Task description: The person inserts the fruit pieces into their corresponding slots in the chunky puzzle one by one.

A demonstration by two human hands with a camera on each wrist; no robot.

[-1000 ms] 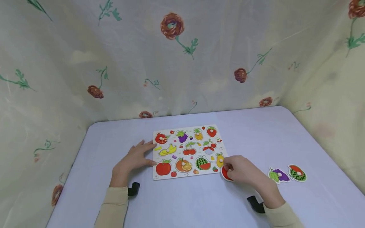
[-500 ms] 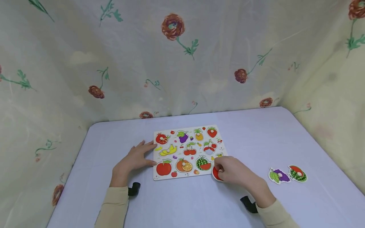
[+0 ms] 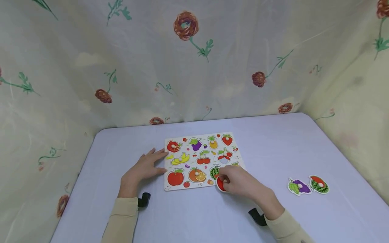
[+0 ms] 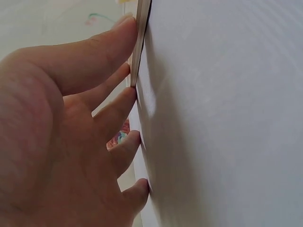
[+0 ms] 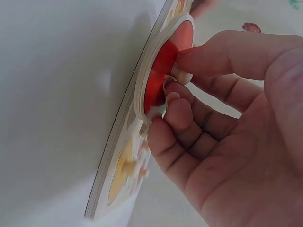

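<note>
Left hand: your left hand (image 3: 143, 169) has its fingers spread and fairly straight, thumb and forefinger tips against the left edge of the fruit puzzle board (image 3: 192, 162); it grips nothing.
Right hand: your right hand (image 3: 241, 179) has thumb and fingers drawn together, pinching the small pale knob (image 5: 182, 75) of a red fruit piece (image 3: 221, 185).
Red fruit piece: you hold it at the near edge of the board, overlapping the lower right of the watermelon picture (image 3: 214, 173); your fingers cover part of its face, and you cannot tell whether it touches the board.
Board: it lies flat on the pale surface (image 3: 188, 219), between your two hands.
Near row: the red apple picture (image 3: 175, 178) is closest to your left hand, then the orange picture (image 3: 197, 175), then the watermelon; your right hand mostly hides the yellow fruit at the end.
Middle row: you see bananas (image 3: 181, 159) and cherries (image 3: 203, 158) among the pictures.
Far row: pomegranate, grapes, pineapple, strawberry, from your left.
Loose pieces: a grape piece (image 3: 301, 187) and a watermelon piece (image 3: 319, 184) lie side by side, well to the right of the board.
Backdrop: flower-patterned cloth (image 3: 136, 57) hangs behind the surface.
</note>
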